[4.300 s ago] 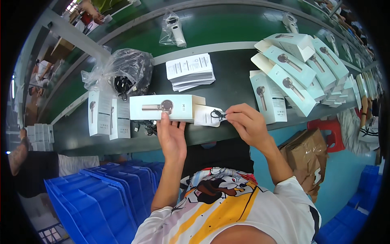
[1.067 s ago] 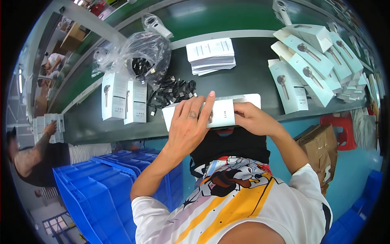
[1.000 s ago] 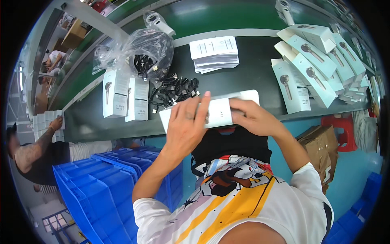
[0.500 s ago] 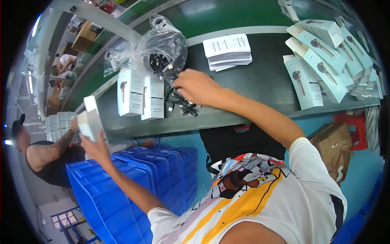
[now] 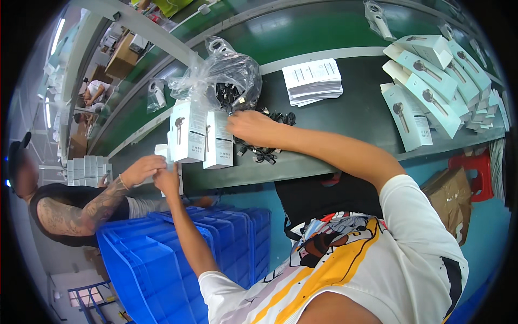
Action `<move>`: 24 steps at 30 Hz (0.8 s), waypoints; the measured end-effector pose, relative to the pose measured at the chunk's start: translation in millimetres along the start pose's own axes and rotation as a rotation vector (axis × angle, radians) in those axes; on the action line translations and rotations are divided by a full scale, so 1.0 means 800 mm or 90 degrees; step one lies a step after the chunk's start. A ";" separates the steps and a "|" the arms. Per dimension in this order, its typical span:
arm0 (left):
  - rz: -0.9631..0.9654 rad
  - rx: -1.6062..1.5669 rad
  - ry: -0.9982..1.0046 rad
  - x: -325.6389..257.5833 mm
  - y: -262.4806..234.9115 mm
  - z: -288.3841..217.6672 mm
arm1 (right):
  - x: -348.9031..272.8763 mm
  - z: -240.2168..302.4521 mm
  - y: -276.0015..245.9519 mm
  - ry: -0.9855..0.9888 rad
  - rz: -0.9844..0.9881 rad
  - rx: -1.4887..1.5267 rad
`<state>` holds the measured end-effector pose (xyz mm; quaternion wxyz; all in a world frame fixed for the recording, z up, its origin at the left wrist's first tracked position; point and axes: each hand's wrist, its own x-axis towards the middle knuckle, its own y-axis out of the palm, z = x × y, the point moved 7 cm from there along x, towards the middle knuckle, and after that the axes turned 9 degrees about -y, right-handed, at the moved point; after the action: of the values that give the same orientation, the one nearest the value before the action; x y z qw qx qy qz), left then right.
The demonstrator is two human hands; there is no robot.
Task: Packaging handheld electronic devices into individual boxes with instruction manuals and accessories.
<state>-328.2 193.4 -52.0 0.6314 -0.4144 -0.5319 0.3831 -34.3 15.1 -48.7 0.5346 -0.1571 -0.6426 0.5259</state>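
My left hand (image 5: pixel 168 179) is closed around a slim white box (image 5: pixel 179 187) at the bench's near left edge, largely hidden by hands. A co-worker's hand (image 5: pixel 141 169) meets mine at this box. My right hand (image 5: pixel 252 127) reaches over a heap of black cables (image 5: pixel 263 154), its fingers curled in beside a standing box; whatever they grip is hidden. Two printed light boxes, one (image 5: pixel 186 132) in front and another (image 5: pixel 219 141) to its right, stand upright between my hands. Behind them lies a clear plastic bag (image 5: pixel 237 81) with more black cables inside.
A stack of white leaflets (image 5: pixel 313 81) lies mid-bench. Several printed boxes (image 5: pixel 426 97) are piled at the right. Bagged white devices (image 5: pixel 380 24) rest on the green belt (image 5: pixel 302 35). Blue crates (image 5: pixel 156 251) stand below left; a red stool (image 5: pixel 475 173) and brown bag (image 5: pixel 449 197) are right.
My left hand has brought the box rightward to the bench edge, and the co-worker's hand has come to it. My right hand has shifted slightly down beside the standing boxes.
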 end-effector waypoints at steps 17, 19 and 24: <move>0.070 -0.728 0.431 -0.189 -0.229 -0.363 | -0.159 -0.017 -0.162 0.368 -0.388 0.699; 0.026 -0.626 0.550 -0.183 -0.244 -0.402 | -0.185 -0.028 -0.176 0.440 -0.354 0.573; 0.077 -0.544 0.702 -0.158 -0.225 -0.487 | -0.250 -0.049 -0.211 0.519 -0.524 0.461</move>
<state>47.1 -33.9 35.0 0.5685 -0.7891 -0.2140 -0.0910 136.0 -184.8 -15.4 0.9092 0.1034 -0.1814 0.3603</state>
